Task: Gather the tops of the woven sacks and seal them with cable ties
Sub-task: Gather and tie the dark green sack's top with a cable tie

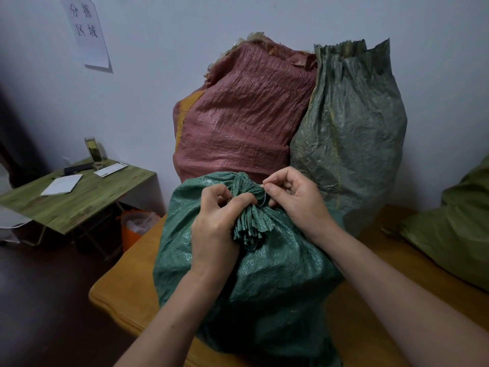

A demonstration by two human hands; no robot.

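A green woven sack (264, 282) stands on the yellow wooden table (124, 295) right in front of me. Its top is bunched into a pleated neck (250, 223) that points toward me. My left hand (214, 226) grips this neck from the left with curled fingers. My right hand (293, 197) pinches a thin grey cable tie (264, 198) that lies around the neck, on its right side. Behind stand a red woven sack (238, 115) with a frayed top and an olive-green sack (352, 133) with a gathered top.
Another olive sack (455, 226) lies at the table's right edge. To the left stands a low green folding table (79, 202) with papers, a dark flat object and a glass tumbler (92, 152). An orange bin (135, 229) sits beneath it. A paper sign (87, 30) hangs on the wall.
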